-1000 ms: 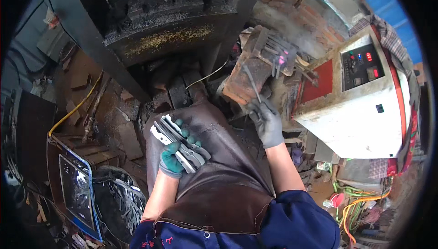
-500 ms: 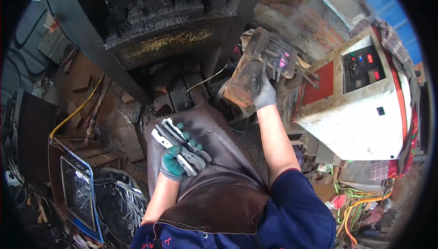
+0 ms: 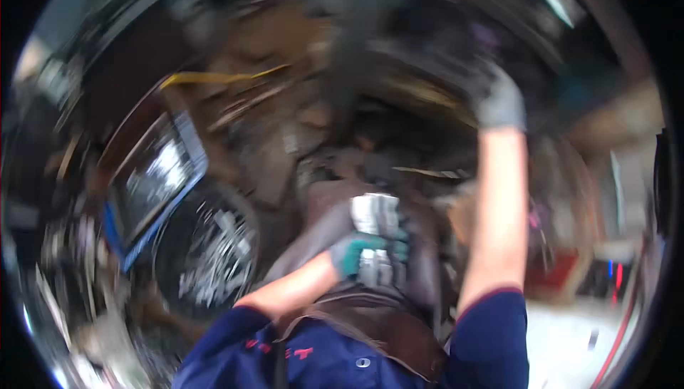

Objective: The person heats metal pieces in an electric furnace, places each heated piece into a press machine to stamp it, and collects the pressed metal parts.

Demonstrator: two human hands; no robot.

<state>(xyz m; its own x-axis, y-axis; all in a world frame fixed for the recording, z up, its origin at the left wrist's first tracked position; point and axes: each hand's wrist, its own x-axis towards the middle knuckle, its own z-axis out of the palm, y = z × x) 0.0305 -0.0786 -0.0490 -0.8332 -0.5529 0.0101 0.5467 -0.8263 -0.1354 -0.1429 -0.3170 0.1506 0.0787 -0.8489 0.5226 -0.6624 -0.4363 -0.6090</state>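
Note:
My left hand (image 3: 354, 255), in a green and grey glove, is closed round a stack of flat silvery metal blanks (image 3: 375, 211). It holds them over my lap, on the brown apron (image 3: 281, 264). My right arm stretches far forward to the right. At its end my right hand (image 3: 496, 100), in a grey glove with dark fingers, is smeared by motion against the dark machine (image 3: 427, 54). A faint purple glow (image 3: 484, 35) shows just beyond its fingers. Whether the hand holds anything there cannot be made out.
A round dark tub (image 3: 206, 253) of silvery metal pieces stands on the left, beside a blue-edged framed bin (image 3: 194, 148). Behind them lies a yellow hose or cord (image 3: 206, 78). A white cabinet (image 3: 559, 339) with a red panel stands at the lower right.
The view has swung round to the right and blurred. My right hand has left the brick block and rack of metal strips and reached forward to the machine. My left still grips the blanks.

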